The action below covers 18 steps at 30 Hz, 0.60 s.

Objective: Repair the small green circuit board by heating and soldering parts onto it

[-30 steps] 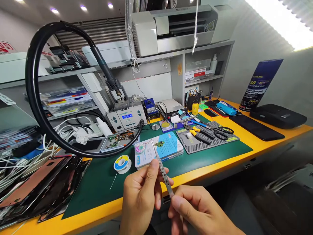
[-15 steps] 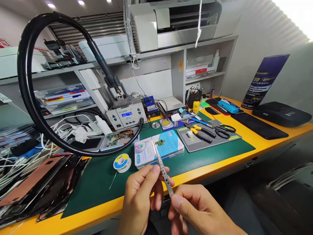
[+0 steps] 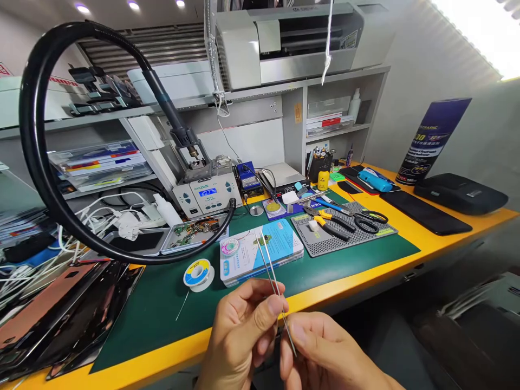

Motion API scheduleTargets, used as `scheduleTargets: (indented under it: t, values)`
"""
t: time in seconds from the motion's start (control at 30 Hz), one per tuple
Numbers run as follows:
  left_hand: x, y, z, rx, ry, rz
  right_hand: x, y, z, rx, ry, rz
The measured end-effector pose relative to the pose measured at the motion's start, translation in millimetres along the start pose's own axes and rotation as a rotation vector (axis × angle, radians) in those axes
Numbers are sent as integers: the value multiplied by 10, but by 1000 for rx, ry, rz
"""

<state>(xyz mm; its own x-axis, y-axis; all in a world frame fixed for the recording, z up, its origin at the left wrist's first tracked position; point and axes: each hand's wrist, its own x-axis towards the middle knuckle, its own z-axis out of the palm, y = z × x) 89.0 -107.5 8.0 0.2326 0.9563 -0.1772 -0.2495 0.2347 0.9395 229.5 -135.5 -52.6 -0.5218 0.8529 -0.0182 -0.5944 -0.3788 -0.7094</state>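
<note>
Both my hands hold a pair of steel tweezers (image 3: 268, 266) just in front of the bench's yellow edge. My left hand (image 3: 239, 336) pinches their middle between thumb and fingers. My right hand (image 3: 325, 355) grips the rear end from below. The tips point up and away, towards a flat white and blue box (image 3: 260, 250) on the green mat (image 3: 162, 303); the two prongs show slightly apart. A small green circuit board lies on that box, and a solder spool (image 3: 197, 273) sits to its left.
A hot-air station (image 3: 207, 196) with a looping black hose (image 3: 36, 162) stands behind. A tray of circuit boards (image 3: 190, 234), a grey mat with pliers and scissors (image 3: 345, 223), stacked dark phone panels (image 3: 60, 314) and white cables lie around. Shelves rise at the back.
The tweezers have turned about their length, so I see them edge-on with two thin prongs instead of the flat perforated side. My hands dropped slightly lower in view.
</note>
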Motion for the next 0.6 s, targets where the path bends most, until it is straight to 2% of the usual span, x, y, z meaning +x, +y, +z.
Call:
scheduleTargets:
  t: [0.17, 0.37, 0.6]
  values:
    - [8, 9, 54, 50, -7, 38, -34, 62, 28, 59, 80, -26]
    - [-6, 13, 39, 128, 35, 98, -119, -105, 122, -252, 112, -11]
    - [34, -44, -26, 185, 107, 157, -124, -145, 166, -346, 153, 37]
